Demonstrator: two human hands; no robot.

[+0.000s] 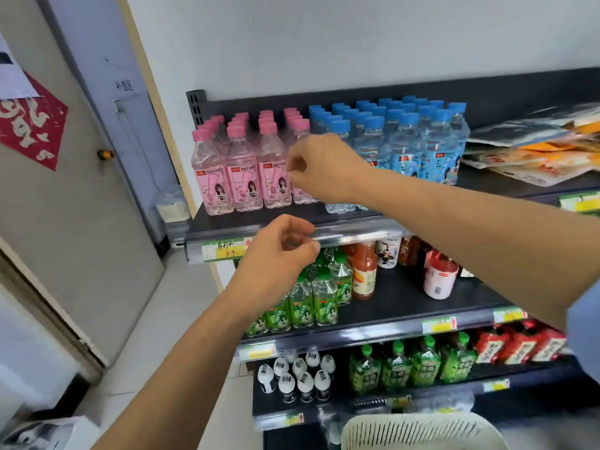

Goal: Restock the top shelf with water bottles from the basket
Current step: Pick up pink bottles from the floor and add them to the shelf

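1. head view: both hands are empty. the right hand (324, 167) is loosely curled in front of the pink bottles (242, 177) and blue bottles (406, 141) on the top shelf (519, 186); the left hand (279, 254) hangs half curled by the shelf edge, apart from it.
2. risk: the right hand sits very close to the front row, so a careless sweep could likely topple a bottle off the edge.
3. the basket (422, 430) is cut off at the bottom, so i cannot see whether any bottles are left in it.
4. the right arm hides some front bottles, and the fingers are blurred.
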